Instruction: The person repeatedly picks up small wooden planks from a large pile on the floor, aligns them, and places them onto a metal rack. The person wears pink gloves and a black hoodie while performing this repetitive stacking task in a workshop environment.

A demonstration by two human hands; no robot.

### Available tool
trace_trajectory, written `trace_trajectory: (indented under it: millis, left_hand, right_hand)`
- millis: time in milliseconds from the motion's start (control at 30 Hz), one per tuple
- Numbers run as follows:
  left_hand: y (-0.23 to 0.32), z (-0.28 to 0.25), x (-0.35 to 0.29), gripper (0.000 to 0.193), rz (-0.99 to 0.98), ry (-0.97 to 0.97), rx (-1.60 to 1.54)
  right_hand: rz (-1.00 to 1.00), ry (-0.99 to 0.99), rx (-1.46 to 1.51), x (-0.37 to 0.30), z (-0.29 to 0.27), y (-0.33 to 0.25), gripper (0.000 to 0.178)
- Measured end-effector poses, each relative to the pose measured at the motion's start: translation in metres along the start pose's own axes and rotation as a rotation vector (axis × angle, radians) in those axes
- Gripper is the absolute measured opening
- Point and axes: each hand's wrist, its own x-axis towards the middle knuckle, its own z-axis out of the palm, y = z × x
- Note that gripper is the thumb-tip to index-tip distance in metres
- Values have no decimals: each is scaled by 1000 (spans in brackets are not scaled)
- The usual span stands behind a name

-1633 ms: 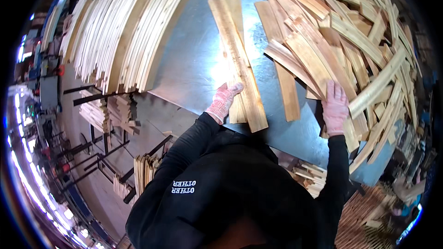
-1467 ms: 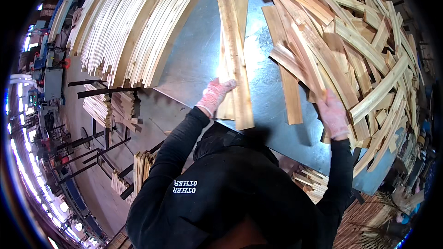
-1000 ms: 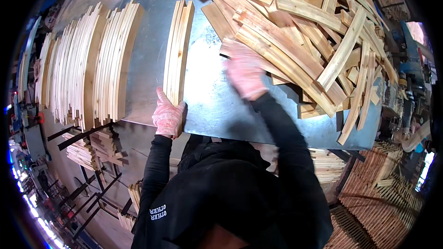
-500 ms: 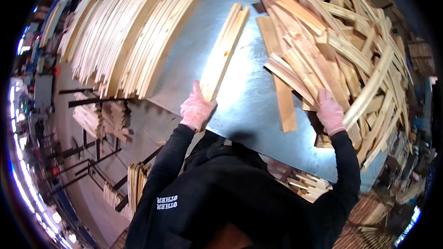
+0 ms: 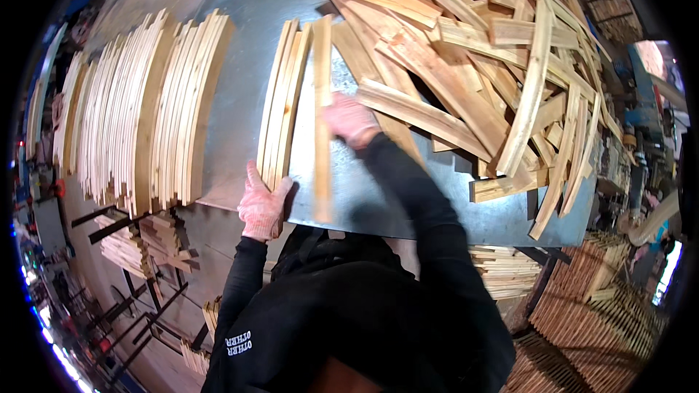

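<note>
A small bundle of pale wooden strips [image 5: 282,105] lies lengthwise on the metal tabletop in front of me. My left hand [image 5: 262,205] is at its near end, index finger along the left side and thumb by the right edge. Just right of the bundle, my right hand [image 5: 350,118] grips a single wooden strip [image 5: 322,175], which is blurred by motion and roughly parallel to the bundle. The fingertips of that hand are partly smeared. Close on the right, a loose heap of wooden strips [image 5: 444,87] lies crisscrossed, some of them curved.
A long row of wooden strips [image 5: 138,113] stands side by side at the left on dark metal supports [image 5: 113,229]. Bare metal tabletop [image 5: 237,113] shows between it and the bundle. More stacked wood [image 5: 582,320] is below the table at the lower right.
My right hand has moved left from the heap, bringing a wooden strip beside the bundle. My left hand stays at the bundle's near end. The whole view has shifted.
</note>
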Motion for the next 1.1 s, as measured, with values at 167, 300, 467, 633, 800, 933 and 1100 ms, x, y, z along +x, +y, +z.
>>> trace_trajectory:
  millis: [167,300,467,633,800,933,1100]
  left_hand:
    - [9,2,-6,120,-69,-10,218]
    - [22,-4,-7,119,-135,-36,66]
    - [17,-7,0,117,-85,-36,93]
    - [10,-11,-1,118,-99,-67,72]
    - [10,-6,-1,127,-53,7,20]
    - [17,6,-15,129,-13,120,173]
    - [19,-10,-5,113,-107,-96,-202]
  right_hand:
    - [105,222,222,-22,-27,-17,31]
    - [269,470,-664,-110,-86,119,76]
    - [452,89,-636,-123,-123,127,87]
    - [192,58,34,-63,-109,85,81]
    - [0,5,296,31,20,48,56]
    - [188,167,323,51,58,-42,55]
    - [361,76,739,8,51,-1,48]
